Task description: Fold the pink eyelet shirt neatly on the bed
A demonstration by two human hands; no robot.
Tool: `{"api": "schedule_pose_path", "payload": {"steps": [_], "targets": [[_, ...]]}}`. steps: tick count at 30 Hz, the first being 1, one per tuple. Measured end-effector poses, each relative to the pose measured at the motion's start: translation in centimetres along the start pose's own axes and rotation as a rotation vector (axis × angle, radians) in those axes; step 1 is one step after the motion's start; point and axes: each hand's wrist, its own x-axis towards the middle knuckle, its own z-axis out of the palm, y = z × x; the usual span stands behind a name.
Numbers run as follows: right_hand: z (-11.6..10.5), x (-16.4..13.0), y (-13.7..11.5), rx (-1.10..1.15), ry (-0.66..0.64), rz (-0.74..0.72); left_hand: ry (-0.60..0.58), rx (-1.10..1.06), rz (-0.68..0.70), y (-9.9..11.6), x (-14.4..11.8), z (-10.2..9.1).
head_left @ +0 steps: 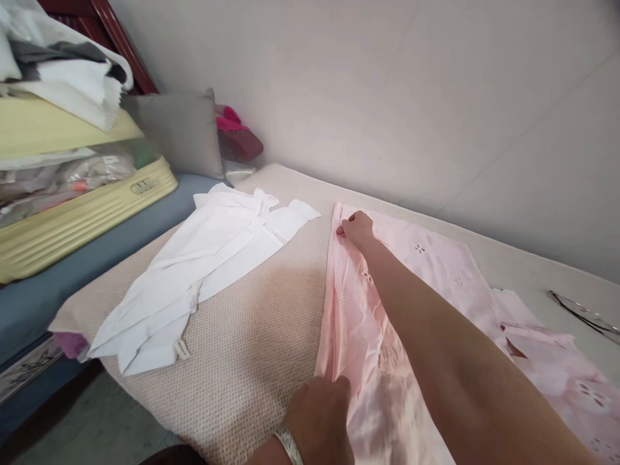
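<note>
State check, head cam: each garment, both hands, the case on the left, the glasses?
pink garment: spread flat, left edge folded over, creased
white garment: laid flat, apart from the pink one
left hand: pinching the pink fold at the near end
right hand: pinching the same fold at the far end
yellow case: shut, laundry piled on top
eyeglasses: lying on the bed, partly cut off

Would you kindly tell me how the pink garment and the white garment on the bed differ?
The pink garment has eyelet cut-outs; the white garment looks mostly plain. Both hands grip the pink one's folded edge, the right hand far, the left hand near; the white one lies untouched. Both are light fabrics spread flat on the dotted beige cover.
</note>
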Motion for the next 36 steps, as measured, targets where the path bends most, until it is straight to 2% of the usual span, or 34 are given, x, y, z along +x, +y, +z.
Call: {"api": "schedule_pose_path", "payload": {"steps": [2,4,7,11,13,15,17,19,24,27,31,36], "targets": [[-1.1,-2.6,0.5,-0.03,-0.004,-0.063,0.038,0.038,0.028,-0.4,-0.4,-0.4],[-2.7,-6.9,1.7,-0.084,-0.009,-0.176,0.025,0.097,0.091,-1.0,-0.7,-1.3],[-5.5,-16.6,4.7,-0.168,-0.077,-0.429,-0.032,0.139,0.192,-1.9,-0.9,-3.3],[-8.9,-31.4,9.0,-0.24,-0.207,-0.617,0.08,0.106,0.125,-2.8,-0.8,-5.7],[-10.0,-37.1,10.6,-0.26,-0.231,-0.687,0.105,0.081,0.121,-2.7,-0.9,-6.1],[-10.3,-41.0,11.6,-0.301,-0.271,-0.766,0.088,0.091,0.138,-2.3,-1.1,-6.0],[-10.2,-43.1,11.9,-0.348,-0.321,-0.834,0.065,0.153,0.141,-1.7,-1.3,-5.6],[-9.7,-43.9,11.9,-0.391,-0.357,-0.877,0.07,0.229,0.139,-1.2,-1.4,-5.1],[-8.7,-44.6,11.6,-0.478,-0.429,-0.928,0.255,0.316,0.094,-1.1,-0.9,-4.4],[-8.4,-45.3,11.9,-0.496,-0.448,-0.952,0.371,0.357,0.048,-1.5,0.3,-4.4],[-8.1,-45.5,12.2,-0.494,-0.427,-0.956,0.491,0.342,-0.078,-1.5,2.8,-4.5],[-8.2,-45.0,12.0,-0.5,-0.436,-0.938,0.502,0.323,-0.124,-1.1,4.6,-4.3]]}}
